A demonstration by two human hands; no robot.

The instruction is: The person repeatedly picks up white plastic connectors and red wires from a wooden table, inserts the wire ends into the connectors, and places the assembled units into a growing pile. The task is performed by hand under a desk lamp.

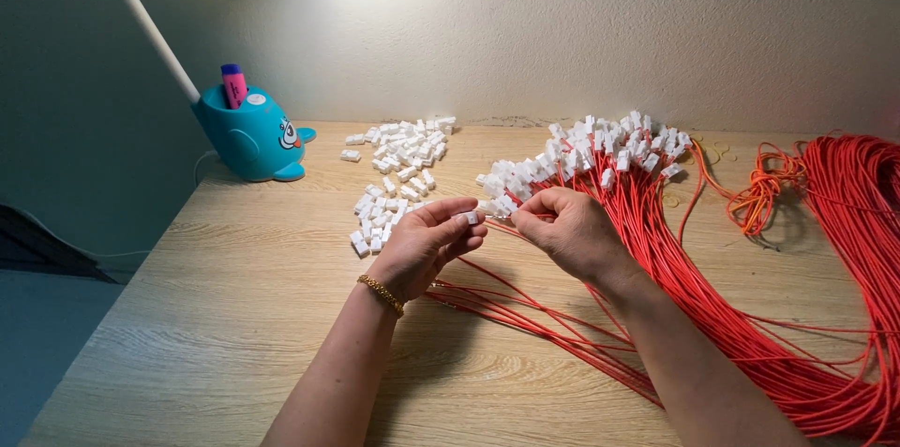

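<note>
A small white plastic connector (471, 216) is pinched between the thumb and fingertips of the left hand (427, 243), which is raised just above the wooden desk (234, 316) with a gold bracelet (382, 294) at the wrist. The right hand (565, 229) is closed in a pinch on the ends of red wires (675, 269), just beside the connector, so that the two hands nearly meet. The wires are spread in a long bundle from the lower right up to a cluster of fitted white plugs (600, 152) behind the right hand. A loose pile of white connectors (398, 175) is scattered on the desk behind the left hand. A blue pen holder (253, 133) with a pink marker (233, 84) is set at the back left, and an orange wire coil (764, 189) is seen at the right.
</note>
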